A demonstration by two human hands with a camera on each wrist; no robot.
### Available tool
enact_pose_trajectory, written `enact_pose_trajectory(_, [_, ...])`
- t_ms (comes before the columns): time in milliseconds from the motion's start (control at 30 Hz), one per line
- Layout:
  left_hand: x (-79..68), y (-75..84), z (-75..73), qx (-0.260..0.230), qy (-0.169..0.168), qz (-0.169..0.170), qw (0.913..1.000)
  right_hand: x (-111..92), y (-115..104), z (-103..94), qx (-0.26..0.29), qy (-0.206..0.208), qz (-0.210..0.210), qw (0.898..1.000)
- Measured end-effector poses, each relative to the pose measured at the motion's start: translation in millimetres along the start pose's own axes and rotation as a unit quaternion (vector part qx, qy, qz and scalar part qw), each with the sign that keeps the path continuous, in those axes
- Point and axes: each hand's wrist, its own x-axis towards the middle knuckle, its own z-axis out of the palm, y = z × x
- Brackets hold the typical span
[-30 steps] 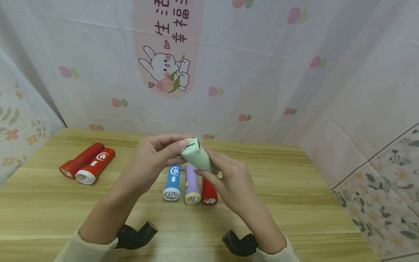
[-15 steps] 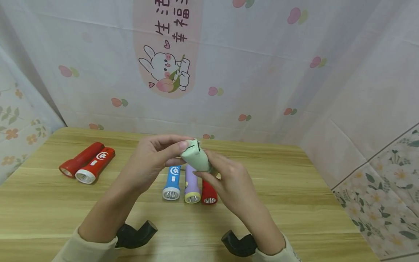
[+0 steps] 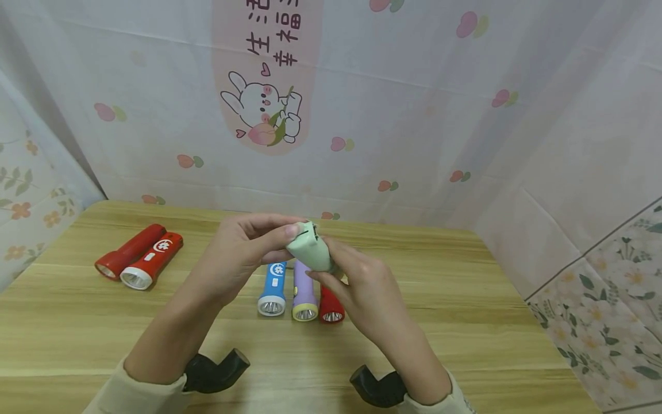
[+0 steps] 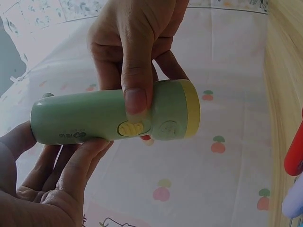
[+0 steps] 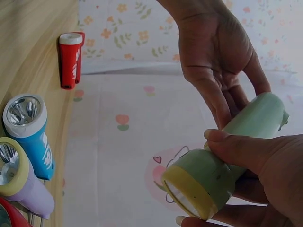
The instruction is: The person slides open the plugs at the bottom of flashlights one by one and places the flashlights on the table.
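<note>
A pale green flashlight [image 3: 310, 252] is held in the air between both hands, its tail end tilted up toward the head camera. My left hand [image 3: 243, 244] pinches the tail end, thumb on the edge beside a dark slot. Around the head end, my right hand [image 3: 362, 276] grips the body. In the left wrist view, the right thumb lies just above the yellow switch [image 4: 131, 128], and the yellow rim [image 4: 191, 109] faces right. The right wrist view shows the lens [image 5: 182, 198] partly, pointing down and left; I cannot tell whether it is lit.
On the wooden table [image 3: 439, 322], below the hands, lie a blue flashlight [image 3: 272, 290], a purple flashlight [image 3: 304, 287] and a red flashlight [image 3: 331, 305], side by side. Two more red flashlights [image 3: 155, 259] lie at the left. A printed curtain [image 3: 393, 115] hangs behind the table.
The flashlight's tail end has dipped very slightly. Both hands keep their hold, and the flashlights on the table have not moved.
</note>
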Motion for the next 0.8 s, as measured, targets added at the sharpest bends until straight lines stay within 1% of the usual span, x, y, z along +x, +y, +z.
enact_pose_trajectory(200, [0.1,-0.9,-1.9,0.023,-0.01,0.007,0.9997,-0.3,1.2,-0.7,-0.007,-0.003,-0.005,1.0])
enact_pose_trajectory(300, [1.4,-2.5,-3.4,0.022,-0.026,0.013,0.9993,-0.3,2.3,-2.3,-0.003,-0.009,-0.005,1.0])
enact_pose_trajectory(433, [2.4,-3.1,-4.8,0.015,-0.043,0.011,0.9989,0.0,3.0,-3.7,0.004,-0.018,-0.005,1.0])
enact_pose_trajectory(567, [1.2,-1.2,-4.3,0.027,-0.038,0.01,0.9989,-0.3,2.2,-4.1,-0.003,-0.018,-0.007,1.0])
enact_pose_trajectory(667, [-0.3,0.4,-3.1,0.034,-0.028,0.01,0.999,-0.5,1.4,-4.2,-0.009,-0.015,-0.009,1.0])
enact_pose_trajectory(800, [-1.2,1.5,-1.6,0.03,-0.017,0.003,0.9994,-1.2,0.5,-4.4,-0.01,-0.017,-0.01,1.0])
